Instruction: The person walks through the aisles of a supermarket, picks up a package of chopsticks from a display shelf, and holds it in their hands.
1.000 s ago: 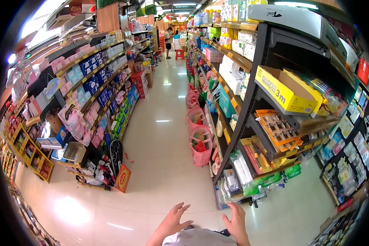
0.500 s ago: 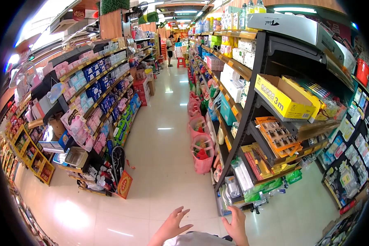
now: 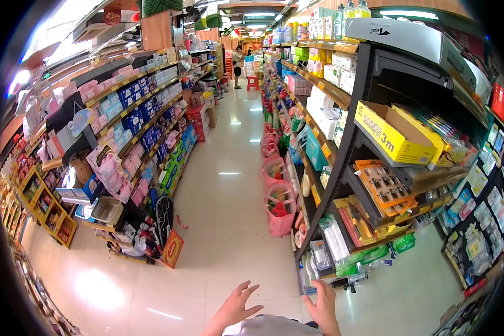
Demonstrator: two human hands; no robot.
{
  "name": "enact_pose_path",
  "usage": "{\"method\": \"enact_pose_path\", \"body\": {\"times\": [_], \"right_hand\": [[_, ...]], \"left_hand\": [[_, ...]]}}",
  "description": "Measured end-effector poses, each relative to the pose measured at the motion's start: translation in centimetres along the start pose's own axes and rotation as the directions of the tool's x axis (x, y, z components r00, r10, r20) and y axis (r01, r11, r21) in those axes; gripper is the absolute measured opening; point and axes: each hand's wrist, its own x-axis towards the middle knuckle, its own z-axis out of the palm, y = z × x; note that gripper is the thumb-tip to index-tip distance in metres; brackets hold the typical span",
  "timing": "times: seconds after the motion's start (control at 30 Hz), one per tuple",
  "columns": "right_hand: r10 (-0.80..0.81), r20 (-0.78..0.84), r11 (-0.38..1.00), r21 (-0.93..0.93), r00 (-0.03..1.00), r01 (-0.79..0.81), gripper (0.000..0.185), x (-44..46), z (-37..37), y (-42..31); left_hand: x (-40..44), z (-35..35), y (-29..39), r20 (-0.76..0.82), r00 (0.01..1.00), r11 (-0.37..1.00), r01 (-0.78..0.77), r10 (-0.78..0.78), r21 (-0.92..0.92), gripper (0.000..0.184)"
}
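My left hand (image 3: 236, 305) is held out low in front of me with its fingers apart and nothing in it. Opposite it, my right hand (image 3: 323, 305) is also raised, palm turned inward, fingers spread and holding nothing. Between the two, part of my light grey clothing (image 3: 271, 326) shows. Closest to my right hand is the bottom of a dark shelf rack (image 3: 319, 224), apart from the fingers. On that rack sit a yellow box marked 3m (image 3: 395, 137), orange cards of small items (image 3: 383, 187) and packaged goods.
A tiled aisle (image 3: 224, 224) runs ahead between shelves. Pink baskets (image 3: 280, 207) stand along its right side. At left, shelves hold blue and pink packs (image 3: 134, 120), with an orange-red board (image 3: 172, 249) at the end. Far down the aisle are a person (image 3: 237, 67) and a red stool (image 3: 252, 83).
The view has shifted slightly, so the shelves and aisle sit a little further right. The far person's arms have changed position. Both my hands keep the same open pose.
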Motion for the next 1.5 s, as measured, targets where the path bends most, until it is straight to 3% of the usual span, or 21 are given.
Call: {"method": "enact_pose_path", "body": {"times": [0.7,1.5], "right_hand": [[-0.012,0.004,1.000,-0.016,1.000,0.012,0.054,0.3,-0.1,-0.7],[0.036,0.020,0.999,-0.018,0.999,-0.035,0.054,-1.0,-0.5,-1.2]], "left_hand": [[-0.4,0.1,-0.6,-0.042,0.999,1.000,-0.011,0.011,-0.008,0.061],[-1.3,0.5,-0.2,0.033,0.999,0.999,0.029,-0.028,-0.025,0.063]]}}
